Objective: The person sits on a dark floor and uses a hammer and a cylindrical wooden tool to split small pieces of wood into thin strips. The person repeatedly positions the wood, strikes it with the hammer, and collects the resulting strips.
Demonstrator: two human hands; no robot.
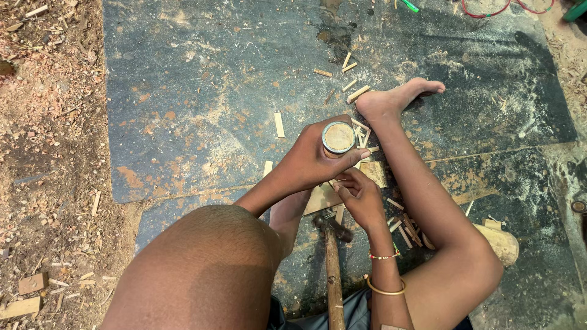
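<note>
Near the knee [208, 269], the left hand [309, 162] had its fingers wrapped tight around an upright cup [338, 138], axis toward the camera, while the right hand [361, 197], fingers curled, waited at 5 o'clock, empty-looking.

the hammer [333, 269] handle runs off the bottom edge; the right hand [361, 198] perhaps pinches something unseen.

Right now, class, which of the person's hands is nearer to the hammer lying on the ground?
Right. The right hand hovers just above the hammer head; the left hand is farther up, gripping the round bamboo piece.
</note>
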